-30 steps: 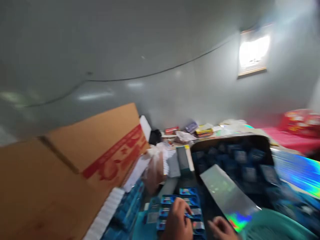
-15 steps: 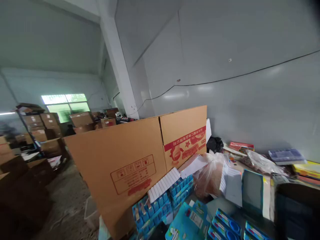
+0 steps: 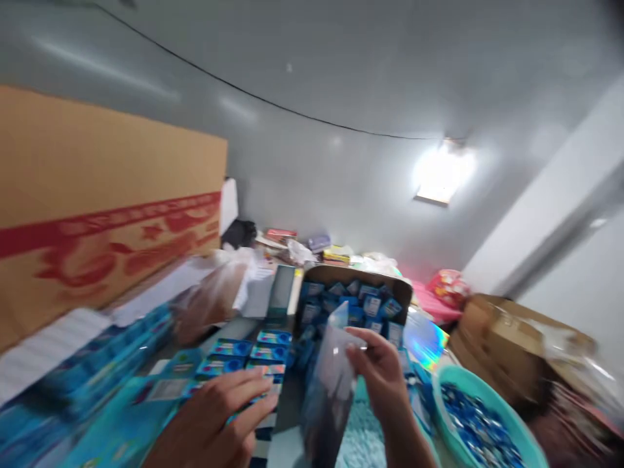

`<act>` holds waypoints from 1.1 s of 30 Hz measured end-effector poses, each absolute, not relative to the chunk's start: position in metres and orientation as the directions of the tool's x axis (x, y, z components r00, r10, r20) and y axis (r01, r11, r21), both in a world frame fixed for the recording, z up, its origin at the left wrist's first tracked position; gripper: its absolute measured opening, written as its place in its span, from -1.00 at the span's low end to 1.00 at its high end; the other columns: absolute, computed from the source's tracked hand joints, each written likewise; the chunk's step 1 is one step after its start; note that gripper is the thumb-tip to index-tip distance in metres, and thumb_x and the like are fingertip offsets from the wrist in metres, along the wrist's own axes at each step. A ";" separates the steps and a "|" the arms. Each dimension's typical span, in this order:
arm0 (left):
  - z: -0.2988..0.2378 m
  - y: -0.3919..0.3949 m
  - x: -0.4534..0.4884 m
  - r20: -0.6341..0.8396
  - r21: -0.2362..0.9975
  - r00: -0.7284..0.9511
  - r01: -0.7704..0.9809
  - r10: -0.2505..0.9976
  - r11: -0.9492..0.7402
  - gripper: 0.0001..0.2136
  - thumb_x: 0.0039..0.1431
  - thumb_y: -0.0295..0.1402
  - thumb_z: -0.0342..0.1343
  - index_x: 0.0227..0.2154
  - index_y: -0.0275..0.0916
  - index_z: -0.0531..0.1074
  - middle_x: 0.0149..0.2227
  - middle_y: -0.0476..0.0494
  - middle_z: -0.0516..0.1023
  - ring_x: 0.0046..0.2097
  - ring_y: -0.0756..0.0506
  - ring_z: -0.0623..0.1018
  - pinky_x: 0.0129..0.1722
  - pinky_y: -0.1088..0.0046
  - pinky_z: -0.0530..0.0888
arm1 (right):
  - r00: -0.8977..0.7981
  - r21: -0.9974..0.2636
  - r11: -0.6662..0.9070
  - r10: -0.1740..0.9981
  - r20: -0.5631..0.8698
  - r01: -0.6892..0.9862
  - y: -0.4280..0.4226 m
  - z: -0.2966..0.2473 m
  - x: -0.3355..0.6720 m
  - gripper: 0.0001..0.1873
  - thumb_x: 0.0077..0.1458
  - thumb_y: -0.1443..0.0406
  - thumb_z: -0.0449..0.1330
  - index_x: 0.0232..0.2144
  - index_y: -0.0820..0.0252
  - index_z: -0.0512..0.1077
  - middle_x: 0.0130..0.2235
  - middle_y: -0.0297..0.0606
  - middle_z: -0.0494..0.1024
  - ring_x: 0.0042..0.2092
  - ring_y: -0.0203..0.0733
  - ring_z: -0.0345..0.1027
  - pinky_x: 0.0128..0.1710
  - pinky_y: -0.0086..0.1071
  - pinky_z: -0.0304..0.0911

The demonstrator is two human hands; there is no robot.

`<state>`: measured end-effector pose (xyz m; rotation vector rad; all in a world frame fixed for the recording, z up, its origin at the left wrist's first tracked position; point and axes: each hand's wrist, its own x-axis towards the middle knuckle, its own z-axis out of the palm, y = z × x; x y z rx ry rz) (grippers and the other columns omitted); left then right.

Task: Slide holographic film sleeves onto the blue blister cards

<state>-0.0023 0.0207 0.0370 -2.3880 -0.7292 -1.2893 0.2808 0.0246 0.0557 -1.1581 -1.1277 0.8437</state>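
A: Right hand (image 3: 385,377)?
B: Lower centre of frame. Fingers (image 3: 363,341) pinched shut on the top edge of a clear bag (image 3: 329,390), which hangs down, blurred; can't tell what's in it.

A: Left hand (image 3: 214,426)?
B: Bottom, left of centre. Palm down, fingers (image 3: 253,406) spread flat on the blue packs (image 3: 253,354) lying in rows. Not gripping anything that I can see, just pressing or resting.

A: Where's the bag relative to the packs?
B: Just right of them, between the two hands, in front of the open box (image 3: 355,299).

A: That box?
B: Centre frame, cardboard, full of small blue cartons standing in rows. A shiny rainbow foil sheet (image 3: 424,338) beside it on the right.

A: Lower right?
B: Teal tub (image 3: 439,396), small blue pieces inside. Beyond it a brown carton (image 3: 502,344), blurred.

A: Left side?
B: Big cardboard box (image 3: 97,195) with red print, upper left. Below it white strips (image 3: 43,344) and more blue stock, heavily motion-blurred.

A: Background?
B: Grey wall (image 3: 341,97) with a black cable (image 3: 273,104) across, bright lamp (image 3: 441,175) upper right, clutter along the far edge of the surface (image 3: 292,429).
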 end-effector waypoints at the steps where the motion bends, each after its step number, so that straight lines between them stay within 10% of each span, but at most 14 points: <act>1: 0.052 0.027 0.016 0.859 -0.061 0.447 0.571 0.248 -0.819 -0.59 0.14 -0.48 0.11 0.08 -0.16 0.37 0.05 -0.11 0.56 0.18 -0.12 0.44 0.18 0.33 0.36 | 0.227 -0.969 0.241 0.942 0.246 0.052 0.018 0.063 0.269 -0.53 -0.08 -0.02 0.38 -0.21 0.18 0.61 -0.51 -0.31 0.52 -0.54 -0.35 0.20 -0.56 -0.46 0.12; 7: 0.081 0.042 0.072 0.784 -0.106 0.573 0.502 0.238 -0.859 -0.50 0.20 -0.05 0.11 0.14 -0.14 0.30 -0.08 0.01 0.63 -0.02 -0.08 0.58 0.27 0.23 0.24 | 0.205 -0.924 0.363 0.902 0.381 0.118 -0.019 0.079 0.251 -0.79 0.08 0.13 0.30 -0.35 0.13 0.62 -0.39 -0.28 0.54 -0.41 -0.30 0.28 -0.45 -0.46 0.19; 17: 0.052 0.062 0.069 0.772 0.263 0.484 0.346 0.411 -0.901 -0.67 0.21 -0.09 0.15 0.02 0.06 0.39 -0.44 0.21 0.55 -0.43 0.12 0.56 -0.41 0.73 0.48 | 0.492 -0.944 0.289 0.806 0.330 0.159 -0.025 0.074 0.269 -0.62 0.02 -0.03 0.32 -0.39 0.17 0.55 -0.47 -0.33 0.43 -0.44 -0.32 0.19 -0.48 -0.49 0.13; 27: 0.057 0.060 0.078 0.893 -0.056 0.430 0.397 0.132 -0.916 -0.62 0.23 -0.32 0.16 0.11 -0.10 0.40 0.01 -0.07 0.60 0.00 -0.04 0.56 0.00 0.46 0.50 | 0.557 -0.907 0.296 0.717 0.418 0.300 -0.033 0.081 0.274 -0.63 0.00 -0.03 0.32 -0.35 0.13 0.60 -0.41 -0.24 0.55 -0.43 -0.22 0.33 -0.46 -0.43 0.28; 33: 0.040 0.055 0.073 0.903 -0.028 0.397 0.431 0.161 -0.902 -0.71 0.27 -0.32 0.08 0.04 0.01 0.47 0.09 -0.05 0.56 0.14 -0.07 0.51 0.11 0.43 0.48 | 0.636 -0.916 0.316 0.660 0.400 0.249 -0.016 0.080 0.268 -0.62 -0.07 -0.04 0.36 -0.39 0.13 0.60 -0.41 -0.26 0.56 -0.45 -0.24 0.30 -0.50 -0.43 0.25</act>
